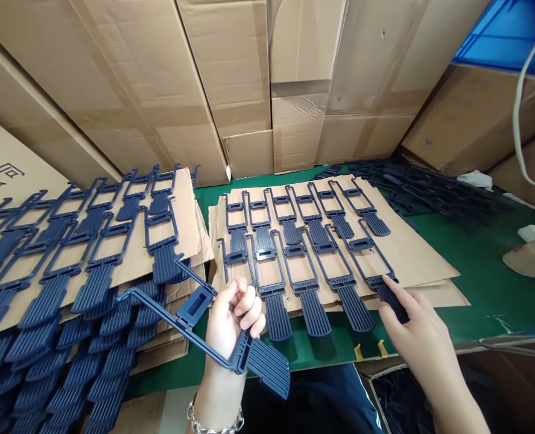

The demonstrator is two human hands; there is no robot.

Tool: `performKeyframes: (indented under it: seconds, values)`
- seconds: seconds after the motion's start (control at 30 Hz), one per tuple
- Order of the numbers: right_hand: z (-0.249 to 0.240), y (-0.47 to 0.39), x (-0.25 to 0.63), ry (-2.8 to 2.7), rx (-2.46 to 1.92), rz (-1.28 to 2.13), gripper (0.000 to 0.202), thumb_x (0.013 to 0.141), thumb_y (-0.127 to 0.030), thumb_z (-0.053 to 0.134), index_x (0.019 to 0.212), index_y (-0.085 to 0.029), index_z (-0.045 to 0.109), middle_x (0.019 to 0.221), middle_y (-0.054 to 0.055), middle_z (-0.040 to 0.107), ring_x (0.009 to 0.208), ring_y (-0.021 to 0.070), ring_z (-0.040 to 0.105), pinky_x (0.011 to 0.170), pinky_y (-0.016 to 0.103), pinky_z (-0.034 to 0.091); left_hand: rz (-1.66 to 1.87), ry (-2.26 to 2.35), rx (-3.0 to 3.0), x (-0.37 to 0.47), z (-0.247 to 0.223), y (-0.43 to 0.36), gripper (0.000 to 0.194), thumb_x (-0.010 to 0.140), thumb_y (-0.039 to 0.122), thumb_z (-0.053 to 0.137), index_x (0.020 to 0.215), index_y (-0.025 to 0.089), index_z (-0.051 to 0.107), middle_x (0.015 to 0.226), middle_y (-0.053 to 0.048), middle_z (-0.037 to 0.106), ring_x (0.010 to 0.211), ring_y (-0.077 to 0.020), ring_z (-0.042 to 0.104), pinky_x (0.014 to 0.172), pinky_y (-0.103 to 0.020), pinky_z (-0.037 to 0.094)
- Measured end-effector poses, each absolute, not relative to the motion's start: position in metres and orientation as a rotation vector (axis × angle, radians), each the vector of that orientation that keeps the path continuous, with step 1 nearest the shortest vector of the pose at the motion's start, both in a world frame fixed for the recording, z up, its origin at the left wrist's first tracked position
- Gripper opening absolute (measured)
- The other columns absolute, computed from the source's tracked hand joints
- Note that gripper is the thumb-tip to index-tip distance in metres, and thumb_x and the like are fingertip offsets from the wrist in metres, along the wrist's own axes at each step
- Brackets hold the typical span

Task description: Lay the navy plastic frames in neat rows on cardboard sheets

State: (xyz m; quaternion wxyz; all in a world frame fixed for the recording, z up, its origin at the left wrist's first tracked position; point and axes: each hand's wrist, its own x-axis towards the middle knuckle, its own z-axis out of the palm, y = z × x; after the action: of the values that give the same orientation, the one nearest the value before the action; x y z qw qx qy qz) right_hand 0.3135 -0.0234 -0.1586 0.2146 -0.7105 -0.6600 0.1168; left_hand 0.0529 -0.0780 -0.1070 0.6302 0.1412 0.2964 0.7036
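My left hand (236,319) is closed, its fingers curled around one side of a dark blue plastic frame with a ribbed paddle (267,361). This frame is tilted in the air, its hooked ends toward the upper left. My right hand (418,337) has thumb and index finger at the neck of another such frame (367,256), the rightmost of the front row. That frame lies on a cardboard sheet (418,259) among two rows of matching frames (302,268). Several paddles of the front row stick out past the sheet's near edge.
At left, layered cardboard sheets (186,223) bear many more frames (113,241), with paddles overhanging. A heap of dark blue parts (434,187) lies at the back right of the green table (466,247). Cardboard boxes (231,72) wall the back. Below the edge sits an open box (385,386) of dark parts.
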Motion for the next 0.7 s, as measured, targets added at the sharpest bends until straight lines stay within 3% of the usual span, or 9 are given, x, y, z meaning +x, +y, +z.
performKeyframes:
  seconds: [0.23,0.43,0.6,0.7]
  values:
    - [-0.156,-0.018,0.314,-1.899,-1.877,0.359,0.046,0.081,-0.036,0.039,0.122,-0.020,0.053,0.105,0.007,0.055,0.092,0.0194,0.057,0.073,0.029,0.047,1.592,0.580,0.281,0.052,-0.107,-0.079,0.025,0.088,0.025,0.037,0.073,0.015,0.055,0.052,0.007,0.021,0.039,-0.0061,0.027,0.035,-0.017,0.040]
    - [-0.155,-0.017,0.314,-1.952,-1.890,0.404,0.045,0.084,-0.036,0.037,0.123,-0.019,0.051,0.108,0.008,0.051,0.097,0.0198,0.055,0.077,0.030,0.047,1.562,0.551,0.251,0.058,-0.106,-0.078,0.034,0.091,0.026,0.029,0.073,0.014,0.054,0.053,0.006,0.022,0.039,-0.0067,0.028,0.035,-0.017,0.040]
    - [-0.152,-0.016,0.312,-1.956,-1.887,0.239,0.045,0.086,-0.042,0.037,0.121,-0.017,0.052,0.119,0.013,0.044,0.102,0.0257,0.054,0.077,0.037,0.049,1.539,0.516,0.251,0.064,-0.104,-0.073,0.040,0.091,0.027,0.025,0.070,0.014,0.056,0.051,0.006,0.021,0.038,-0.0066,0.025,0.034,-0.018,0.039]
    - [-0.140,-0.024,0.309,-1.837,-1.799,0.041,0.042,0.085,-0.042,0.043,0.115,-0.017,0.055,0.122,0.014,0.046,0.105,0.0300,0.052,0.080,0.043,0.048,1.543,0.510,0.319,0.072,-0.099,-0.068,0.035,0.091,0.029,0.031,0.071,0.015,0.056,0.050,0.007,0.023,0.037,-0.0060,0.026,0.034,-0.017,0.039]
